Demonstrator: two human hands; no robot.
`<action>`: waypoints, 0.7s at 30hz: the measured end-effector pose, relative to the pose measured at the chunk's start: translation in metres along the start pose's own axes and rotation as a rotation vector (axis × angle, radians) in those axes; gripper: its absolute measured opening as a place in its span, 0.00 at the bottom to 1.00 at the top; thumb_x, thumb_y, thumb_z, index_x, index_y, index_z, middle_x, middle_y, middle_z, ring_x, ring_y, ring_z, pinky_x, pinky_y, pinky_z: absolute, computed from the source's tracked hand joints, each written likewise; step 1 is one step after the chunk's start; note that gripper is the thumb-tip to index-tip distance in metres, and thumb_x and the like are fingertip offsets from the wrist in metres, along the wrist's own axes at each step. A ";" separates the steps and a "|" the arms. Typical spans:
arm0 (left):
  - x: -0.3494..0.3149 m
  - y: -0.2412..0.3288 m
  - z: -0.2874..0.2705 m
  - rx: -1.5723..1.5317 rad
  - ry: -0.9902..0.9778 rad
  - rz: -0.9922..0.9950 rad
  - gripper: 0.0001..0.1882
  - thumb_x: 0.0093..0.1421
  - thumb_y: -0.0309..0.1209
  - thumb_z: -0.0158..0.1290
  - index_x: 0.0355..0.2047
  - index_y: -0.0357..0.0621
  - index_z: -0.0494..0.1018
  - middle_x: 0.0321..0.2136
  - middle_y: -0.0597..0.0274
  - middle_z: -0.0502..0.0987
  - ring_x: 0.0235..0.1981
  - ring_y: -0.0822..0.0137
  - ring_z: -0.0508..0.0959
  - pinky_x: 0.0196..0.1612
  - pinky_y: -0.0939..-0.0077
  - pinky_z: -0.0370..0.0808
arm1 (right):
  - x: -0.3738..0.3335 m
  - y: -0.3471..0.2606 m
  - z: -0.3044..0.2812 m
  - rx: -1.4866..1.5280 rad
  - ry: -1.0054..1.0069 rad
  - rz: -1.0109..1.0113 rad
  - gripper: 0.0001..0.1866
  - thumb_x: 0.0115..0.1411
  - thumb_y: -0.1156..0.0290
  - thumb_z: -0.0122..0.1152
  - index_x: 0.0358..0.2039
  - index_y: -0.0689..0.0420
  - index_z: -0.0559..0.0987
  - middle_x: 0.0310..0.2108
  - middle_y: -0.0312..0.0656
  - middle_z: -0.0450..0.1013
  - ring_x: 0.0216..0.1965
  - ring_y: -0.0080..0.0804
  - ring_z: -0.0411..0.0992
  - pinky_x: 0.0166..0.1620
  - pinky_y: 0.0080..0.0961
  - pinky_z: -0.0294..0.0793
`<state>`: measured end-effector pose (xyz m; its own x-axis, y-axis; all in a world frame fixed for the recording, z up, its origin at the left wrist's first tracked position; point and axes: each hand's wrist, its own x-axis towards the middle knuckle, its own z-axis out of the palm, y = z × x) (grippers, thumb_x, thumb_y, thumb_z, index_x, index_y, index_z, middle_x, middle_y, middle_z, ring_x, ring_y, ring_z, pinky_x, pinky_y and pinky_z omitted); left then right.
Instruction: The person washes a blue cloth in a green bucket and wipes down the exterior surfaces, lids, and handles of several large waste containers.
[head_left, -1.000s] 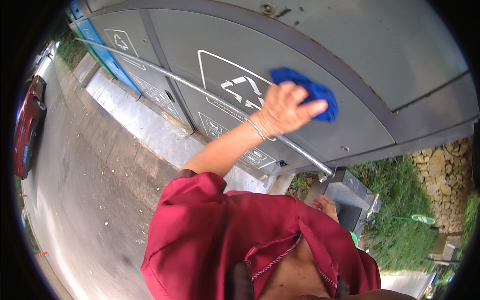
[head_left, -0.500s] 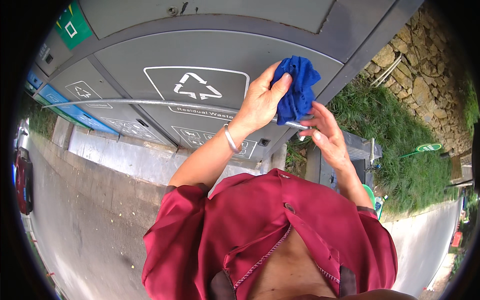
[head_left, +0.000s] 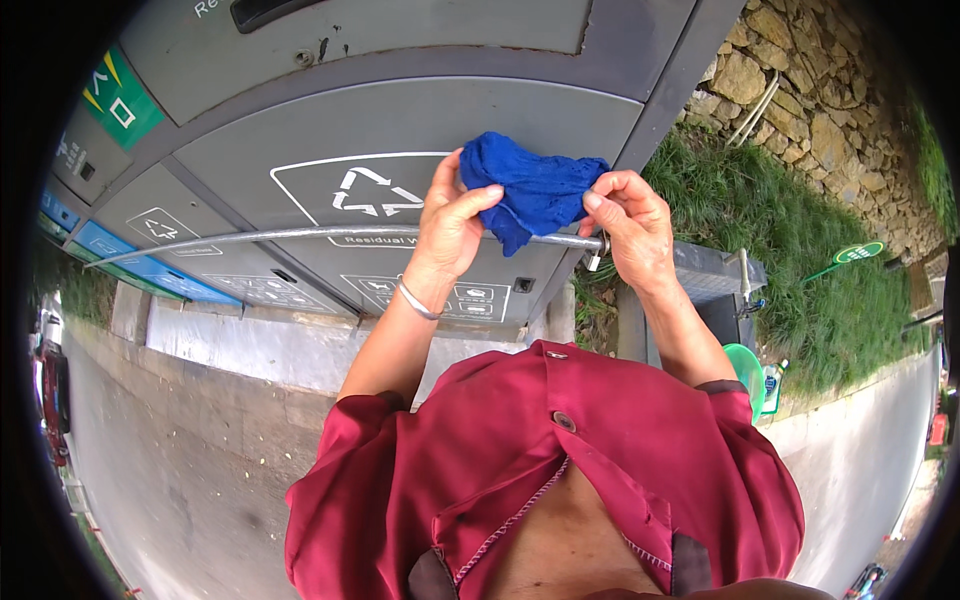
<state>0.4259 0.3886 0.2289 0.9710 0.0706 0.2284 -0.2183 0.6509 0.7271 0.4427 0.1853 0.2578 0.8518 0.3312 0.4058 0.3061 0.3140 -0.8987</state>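
Note:
A crumpled blue cloth is stretched between my two hands, in front of a grey waste-bin cabinet. My left hand grips its left end, thumb on the near side and the other fingers partly hidden behind. At the cloth's right corner, my right hand pinches the fabric between thumb and forefinger. A silver bangle circles my left wrist. Just below the cloth, a thin metal rail runs across the cabinet front.
On the right, a grey sink stand with a tap adjoins grass. Beside my right elbow are a green basin and a bottle. A stone wall rises behind. Pavement extends at the left.
My right hand has come up and taken hold of the cloth's right corner. The cloth has gone from hanging bunched in my left hand to spread sideways. My view has shifted somewhat.

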 end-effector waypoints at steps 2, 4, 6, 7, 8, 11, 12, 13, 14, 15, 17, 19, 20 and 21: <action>0.000 0.004 -0.007 -0.085 0.031 0.077 0.36 0.49 0.15 0.54 0.57 0.47 0.54 0.46 0.56 0.68 0.49 0.63 0.69 0.51 0.66 0.69 | 0.000 0.003 -0.007 -0.023 0.055 -0.012 0.02 0.57 0.76 0.56 0.30 0.60 0.72 0.25 0.35 0.70 0.25 0.19 0.69 0.29 0.18 0.72; -0.005 0.012 -0.005 -0.017 -0.004 0.136 0.37 0.48 0.14 0.55 0.56 0.47 0.54 0.46 0.56 0.67 0.47 0.64 0.70 0.49 0.68 0.70 | 0.000 0.006 -0.007 -0.008 0.078 -0.037 0.03 0.57 0.77 0.55 0.30 0.61 0.72 0.25 0.36 0.70 0.25 0.21 0.70 0.30 0.19 0.73; -0.008 0.020 0.000 0.046 -0.031 0.183 0.34 0.47 0.14 0.58 0.53 0.45 0.58 0.43 0.57 0.69 0.42 0.68 0.72 0.44 0.74 0.73 | 0.004 0.005 -0.004 0.013 0.105 -0.083 0.03 0.58 0.77 0.55 0.31 0.62 0.71 0.26 0.36 0.70 0.26 0.22 0.71 0.31 0.21 0.74; -0.006 0.021 -0.001 0.151 -0.002 0.262 0.32 0.47 0.16 0.58 0.52 0.44 0.59 0.42 0.58 0.69 0.41 0.70 0.72 0.43 0.76 0.73 | 0.008 -0.001 0.000 0.026 0.121 -0.117 0.03 0.58 0.77 0.55 0.31 0.62 0.71 0.26 0.37 0.70 0.26 0.23 0.72 0.31 0.21 0.75; -0.004 0.024 -0.003 0.261 0.031 0.342 0.30 0.48 0.17 0.59 0.51 0.43 0.60 0.40 0.59 0.70 0.40 0.71 0.72 0.43 0.77 0.73 | 0.013 -0.005 0.004 0.046 0.134 -0.148 0.03 0.58 0.77 0.54 0.32 0.62 0.71 0.26 0.37 0.70 0.26 0.23 0.72 0.32 0.22 0.75; 0.007 0.037 0.010 0.496 0.247 0.615 0.21 0.49 0.22 0.61 0.42 0.39 0.65 0.35 0.64 0.70 0.33 0.77 0.71 0.37 0.83 0.71 | 0.027 -0.018 0.015 0.047 0.204 -0.316 0.04 0.58 0.78 0.54 0.32 0.63 0.70 0.26 0.37 0.70 0.26 0.25 0.73 0.33 0.24 0.76; 0.016 0.038 0.010 0.584 0.308 0.716 0.19 0.50 0.24 0.61 0.40 0.39 0.66 0.33 0.65 0.69 0.31 0.77 0.70 0.34 0.83 0.70 | 0.032 -0.018 0.015 -0.015 0.229 -0.398 0.05 0.57 0.77 0.56 0.34 0.63 0.71 0.29 0.38 0.70 0.28 0.24 0.72 0.33 0.21 0.75; 0.028 0.039 0.010 0.671 0.369 0.817 0.17 0.51 0.26 0.61 0.38 0.39 0.67 0.31 0.66 0.68 0.29 0.77 0.69 0.32 0.82 0.69 | 0.039 -0.017 0.017 -0.217 0.261 -0.501 0.06 0.56 0.77 0.57 0.35 0.62 0.72 0.30 0.39 0.70 0.29 0.25 0.72 0.33 0.22 0.75; 0.042 0.033 0.009 0.760 0.397 0.950 0.14 0.52 0.29 0.60 0.35 0.38 0.69 0.29 0.64 0.66 0.29 0.73 0.67 0.33 0.78 0.67 | 0.047 -0.012 0.020 -0.419 0.291 -0.597 0.08 0.55 0.77 0.58 0.36 0.62 0.72 0.32 0.41 0.70 0.30 0.27 0.72 0.34 0.22 0.74; 0.049 0.030 0.015 0.920 0.419 1.053 0.14 0.53 0.28 0.57 0.38 0.40 0.68 0.29 0.60 0.64 0.34 0.63 0.66 0.38 0.70 0.65 | 0.054 -0.008 0.025 -0.617 0.317 -0.689 0.09 0.54 0.77 0.58 0.37 0.61 0.73 0.33 0.42 0.70 0.31 0.28 0.72 0.34 0.23 0.74; 0.066 0.008 0.016 1.289 0.499 1.207 0.16 0.56 0.28 0.53 0.44 0.41 0.64 0.37 0.54 0.66 0.39 0.59 0.67 0.45 0.64 0.64 | 0.066 0.007 0.037 -0.996 0.221 -0.834 0.17 0.47 0.79 0.60 0.40 0.58 0.74 0.39 0.45 0.67 0.40 0.43 0.66 0.44 0.32 0.69; 0.078 -0.036 -0.001 1.483 0.307 1.338 0.17 0.56 0.31 0.49 0.47 0.44 0.64 0.39 0.51 0.64 0.42 0.50 0.62 0.48 0.55 0.58 | 0.072 0.034 0.032 -1.198 0.096 -0.922 0.19 0.45 0.79 0.61 0.40 0.59 0.73 0.40 0.43 0.67 0.42 0.42 0.65 0.47 0.33 0.66; 0.079 -0.050 -0.011 1.512 0.296 1.385 0.21 0.52 0.31 0.51 0.47 0.46 0.64 0.41 0.53 0.65 0.43 0.51 0.63 0.46 0.56 0.59 | 0.066 0.047 0.024 -1.219 0.084 -0.902 0.19 0.44 0.78 0.61 0.41 0.59 0.72 0.41 0.43 0.67 0.42 0.42 0.65 0.47 0.33 0.66; 0.078 -0.064 -0.020 1.533 0.282 1.433 0.24 0.49 0.31 0.52 0.48 0.47 0.65 0.43 0.55 0.65 0.43 0.52 0.63 0.45 0.57 0.59 | 0.056 0.059 0.011 -1.247 0.074 -0.881 0.20 0.44 0.78 0.61 0.41 0.59 0.72 0.41 0.43 0.67 0.42 0.42 0.65 0.47 0.33 0.66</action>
<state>0.5182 0.3676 0.1869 0.0492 0.0141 0.9987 -0.3850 -0.9224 0.0320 0.5037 0.2319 0.2292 0.2198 0.3904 0.8940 0.8298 -0.5567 0.0391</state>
